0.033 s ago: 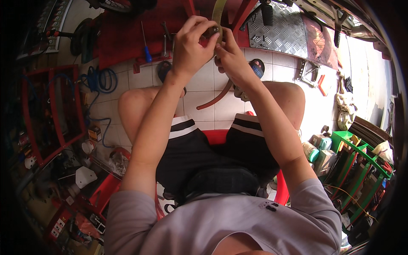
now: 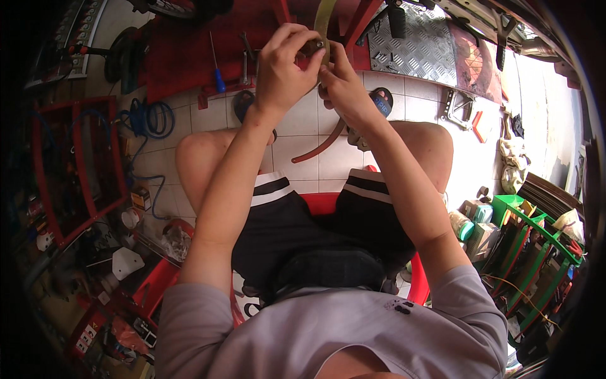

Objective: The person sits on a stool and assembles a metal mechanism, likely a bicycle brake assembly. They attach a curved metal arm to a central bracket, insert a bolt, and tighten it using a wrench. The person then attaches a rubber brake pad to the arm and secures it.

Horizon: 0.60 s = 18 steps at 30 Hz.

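Both my hands are raised together at the top middle, over the edge of a red work platform (image 2: 189, 57). My left hand (image 2: 287, 66) is closed, thumb and fingers pinching a small dark round part (image 2: 320, 45) with a hole or bolt at its end. Against that part runs a flat olive-yellow strip (image 2: 324, 20), which goes up out of view. My right hand (image 2: 344, 85) is closed around the strip just to the right. Below it hangs a curved reddish-brown strip (image 2: 320, 148); my fingers hide whether the two are one piece.
A blue-handled screwdriver (image 2: 219, 82) and wrenches (image 2: 245, 66) lie on the platform, left of my hands. Treaded metal plate (image 2: 410, 50) covers its right. A coiled blue hose (image 2: 151, 120) and red frame (image 2: 76, 170) stand left, a green rack (image 2: 536, 221) right.
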Tool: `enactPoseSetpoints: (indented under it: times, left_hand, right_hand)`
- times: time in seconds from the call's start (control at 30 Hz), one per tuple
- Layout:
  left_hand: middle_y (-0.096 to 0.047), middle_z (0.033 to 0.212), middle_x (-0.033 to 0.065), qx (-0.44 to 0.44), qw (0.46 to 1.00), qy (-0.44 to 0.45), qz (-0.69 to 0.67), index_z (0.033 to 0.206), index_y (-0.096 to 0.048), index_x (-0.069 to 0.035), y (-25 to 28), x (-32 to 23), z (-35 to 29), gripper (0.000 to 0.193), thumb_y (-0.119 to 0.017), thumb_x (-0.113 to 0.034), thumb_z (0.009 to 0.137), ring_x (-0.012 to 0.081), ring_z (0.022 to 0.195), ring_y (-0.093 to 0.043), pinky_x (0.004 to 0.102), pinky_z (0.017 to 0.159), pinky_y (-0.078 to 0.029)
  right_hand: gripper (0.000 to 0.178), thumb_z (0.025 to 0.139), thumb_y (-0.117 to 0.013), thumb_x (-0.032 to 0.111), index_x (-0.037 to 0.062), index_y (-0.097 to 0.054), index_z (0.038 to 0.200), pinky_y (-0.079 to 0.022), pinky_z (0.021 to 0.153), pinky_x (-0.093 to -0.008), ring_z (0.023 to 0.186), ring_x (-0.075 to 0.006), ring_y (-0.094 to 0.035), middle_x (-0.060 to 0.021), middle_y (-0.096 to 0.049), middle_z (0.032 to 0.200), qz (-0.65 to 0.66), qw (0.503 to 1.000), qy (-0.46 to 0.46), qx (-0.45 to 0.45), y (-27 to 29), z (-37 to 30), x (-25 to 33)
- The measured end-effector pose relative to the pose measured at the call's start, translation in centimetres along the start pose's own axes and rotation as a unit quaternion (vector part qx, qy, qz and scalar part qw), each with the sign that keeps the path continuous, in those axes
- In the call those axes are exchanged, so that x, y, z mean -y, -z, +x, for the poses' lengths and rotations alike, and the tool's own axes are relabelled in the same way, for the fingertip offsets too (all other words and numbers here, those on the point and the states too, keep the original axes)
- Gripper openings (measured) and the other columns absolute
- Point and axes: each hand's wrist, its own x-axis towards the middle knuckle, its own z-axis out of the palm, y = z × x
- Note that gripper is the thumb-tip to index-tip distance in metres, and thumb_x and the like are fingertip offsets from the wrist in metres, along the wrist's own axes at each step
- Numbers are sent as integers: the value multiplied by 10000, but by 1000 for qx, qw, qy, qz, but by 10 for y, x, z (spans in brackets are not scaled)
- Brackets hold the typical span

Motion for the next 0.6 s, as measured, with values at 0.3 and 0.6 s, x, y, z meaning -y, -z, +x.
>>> enactPoseSetpoints:
  times: [0.3, 0.6]
  left_hand:
    - [-614, 882, 64, 9, 999, -35, 35, 906, -645, -32, 4, 3, 1, 228, -695, -10, 685, 191, 683, -634, 264, 533, -501]
    - [-609, 871, 75, 27, 999, -27, 34, 883, -662, -38, 9, -3, 3, 186, -642, 1, 702, 234, 685, -628, 317, 584, -515]
  right_hand:
    - [348, 958, -419, 131, 195, -321, 1287, -296, 472, -190, 597, -42, -379, 18, -454, 841, -16, 1000, 2, -4, -2, 1, -3]
    - [338, 954, -414, 122, 186, -329, 1275, -299, 468, -189, 597, -48, -390, 15, -446, 830, -25, 1000, 3, -11, -4, 3, -5]
